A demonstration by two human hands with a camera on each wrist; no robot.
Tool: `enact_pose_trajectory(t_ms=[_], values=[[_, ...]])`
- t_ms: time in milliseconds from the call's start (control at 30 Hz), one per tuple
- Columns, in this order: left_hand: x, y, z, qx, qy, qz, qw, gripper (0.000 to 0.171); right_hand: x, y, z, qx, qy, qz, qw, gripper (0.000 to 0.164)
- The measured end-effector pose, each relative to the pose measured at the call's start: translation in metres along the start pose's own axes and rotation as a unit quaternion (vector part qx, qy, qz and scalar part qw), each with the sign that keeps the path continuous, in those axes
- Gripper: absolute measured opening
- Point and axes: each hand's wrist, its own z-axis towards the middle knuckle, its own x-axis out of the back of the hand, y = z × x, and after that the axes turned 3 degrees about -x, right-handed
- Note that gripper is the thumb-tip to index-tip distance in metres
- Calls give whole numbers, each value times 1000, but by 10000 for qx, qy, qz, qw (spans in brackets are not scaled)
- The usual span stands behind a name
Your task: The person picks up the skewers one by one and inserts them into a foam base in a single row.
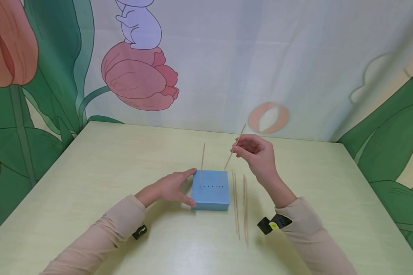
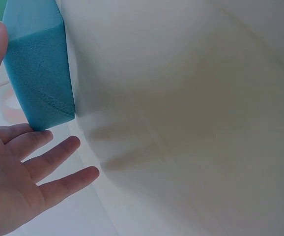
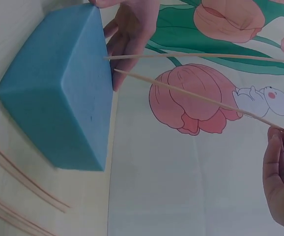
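A blue foam block with a row of small dark holes across its top sits on the table. My left hand holds its left side, thumb at the near corner and a finger at the far one; the other fingers spread loosely in the left wrist view. One thin wooden skewer stands upright in the block near the left end of the row. My right hand pinches a second skewer by its upper part, between thumb and fingertips. That skewer slants, its lower end close over the block's top.
Several loose skewers lie lengthwise on the table, just right of the block. Behind the table hangs a printed curtain with tulips and a rabbit. Dark straps sit at both wrists.
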Motion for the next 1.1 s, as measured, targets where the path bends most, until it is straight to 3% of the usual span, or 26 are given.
enact_pose_trajectory(t_ms=[433,1100], values=[[2,2,-1,107,-76,67,9999,107,-24,8,3,170,-112,-121,9997,17],[1,0,0,73,-10,72,9999,108,-44,8,3,866,-835,-796,9895,11]])
